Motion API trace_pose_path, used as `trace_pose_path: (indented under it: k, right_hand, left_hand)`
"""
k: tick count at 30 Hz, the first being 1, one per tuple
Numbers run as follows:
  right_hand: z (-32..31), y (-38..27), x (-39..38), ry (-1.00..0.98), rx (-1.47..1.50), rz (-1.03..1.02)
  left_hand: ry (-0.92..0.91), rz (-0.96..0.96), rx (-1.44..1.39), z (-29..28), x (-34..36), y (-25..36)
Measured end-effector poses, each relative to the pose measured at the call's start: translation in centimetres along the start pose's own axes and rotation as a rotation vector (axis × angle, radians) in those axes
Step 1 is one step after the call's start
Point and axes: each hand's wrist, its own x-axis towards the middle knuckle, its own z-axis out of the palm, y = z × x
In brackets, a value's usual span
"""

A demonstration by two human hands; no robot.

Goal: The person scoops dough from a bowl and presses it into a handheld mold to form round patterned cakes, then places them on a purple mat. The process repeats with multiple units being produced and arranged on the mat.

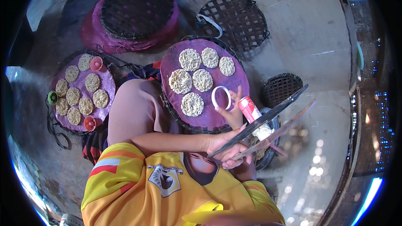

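Note:
My left hand (228, 148) grips the near ends of two long flat slats (281, 134), one dark and one brown, which spread apart toward the upper right. My right hand (233, 115), partly hidden behind the slats, pinches a white ring (220, 97) over the edge of a round purple-lined tray (234, 65). Several pale coiled noodle rounds (202, 80) lie on that tray. Beside the right hand is a red and white can (248, 108), tilted, its lower part behind the dark slat. A white lumpy mass (264, 132) shows between the slats; whether it touches the can is hidden.
On the left, another purple tray (103, 109) carries several noodle rounds, two red cups (96, 63) and a green one (52, 97). Woven basket lids (234, 21) lie behind, one over pink plastic (90, 33). A dark basin (270, 157) and small basket (281, 87) stand right.

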Motion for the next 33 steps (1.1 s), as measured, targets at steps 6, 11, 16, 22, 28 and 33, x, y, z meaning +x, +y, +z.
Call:
trace_pose_path:
  k: [6,11,16,22,28,33]
  right_hand:
    - [1.2,1.8,-3.4,0.001,-0.156,-0.126]
    - [-1.5,0.2,-1.3,0.007,0.343,-0.133]
    - [-9.5,-4.0,1.5,-0.097,1.223,0.023]
    - [-8.0,-2.4,8.0,-0.021,0.91,0.718]
    - [-5.9,-2.2,12.5,-0.08,0.467,0.841]
    - [-4.4,-2.8,12.7,-0.07,0.33,0.877]
  left_hand:
    - [0.052,0.004,-0.019,-0.2,1.0,-1.7]
    - [-0.006,0.073,-0.033,-0.4,0.5,-2.1]
    - [0.209,0.178,-0.135,-1.2,0.2,-2.7]
    - [0.019,0.253,-0.418,-3.3,0.7,-2.6]
    - [0.039,0.378,-0.433,-4.1,0.8,-0.4]
    - [-0.008,0.421,-0.497,-3.3,0.8,-0.3]
